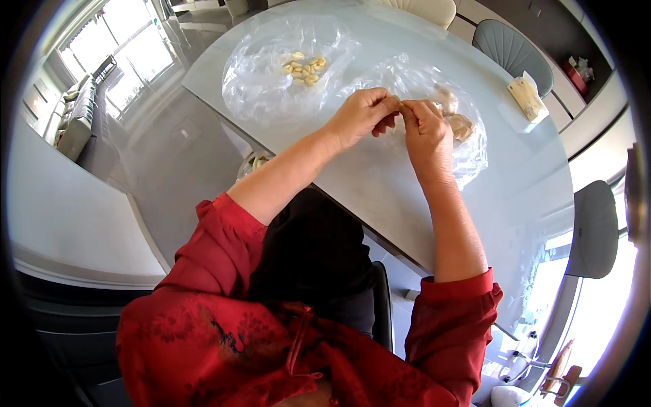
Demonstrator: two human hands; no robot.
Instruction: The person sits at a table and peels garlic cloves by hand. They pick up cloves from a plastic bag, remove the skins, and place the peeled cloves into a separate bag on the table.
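Bright windows flooded the far left of the room, a sofa (78, 122) stood over there beyond the glossy grey floor (169, 183), and out in front spread the big pale table (522, 183), its curved edge sweeping round to the right. And the action sat right at the middle! Left hand (369, 114) and right hand (428, 129) met above the table, fingertips touching, thumbs and fingers drawn in narrow. What, if anything, was pinched there? Too small and too covered by the fingers to tell, for either hand.

Over to the left, just past the left hand, a clear plastic bag (254, 88) lay spread out, and on it, bunched near its middle, a cluster of pale yellow pieces (305, 68). Across on the other side, a second clear bag (403, 71) fanned out crumpled beneath and beyond the right hand, with light brown, rounded lumps (461, 127) just beside that hand's outer edge, partly hidden by it. Two red sleeves (454, 319) framed the bare forearms. Farther off, near the right-hand edge of the table, lay a tissue pack (527, 96), with a grey chair (512, 51) drawn up behind it.
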